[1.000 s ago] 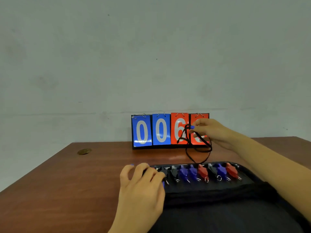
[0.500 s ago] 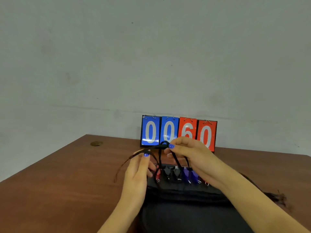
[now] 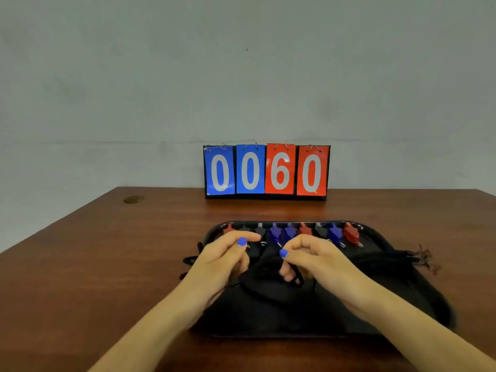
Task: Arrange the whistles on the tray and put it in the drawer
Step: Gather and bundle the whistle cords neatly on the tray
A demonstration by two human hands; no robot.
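A black tray [image 3: 377,233] lies on the brown table. Along its far edge sits a row of several whistles, red [image 3: 351,232], blue [image 3: 276,233] and black [image 3: 320,230], with their metal rings pointing toward me. Black lanyard cords [image 3: 381,260] are heaped over the tray's middle. My left hand [image 3: 222,260] and my right hand [image 3: 315,260] hover close together over the heap, fingers curled. Each grips a stretch of one black cord [image 3: 264,272] that runs between them. The leftmost whistles are partly hidden behind my left fingers. No drawer is in view.
A flip scoreboard [image 3: 267,171] reading 0060 stands at the table's far edge against the grey wall. A round grommet [image 3: 133,200] sits at the far left of the table top [image 3: 107,264]. Frayed cord ends [image 3: 426,260] hang over the tray's right rim.
Both hands have come down with the black cord, from in front of the scoreboard onto the cord heap on the tray. My view has shifted, so the whole tray shows.
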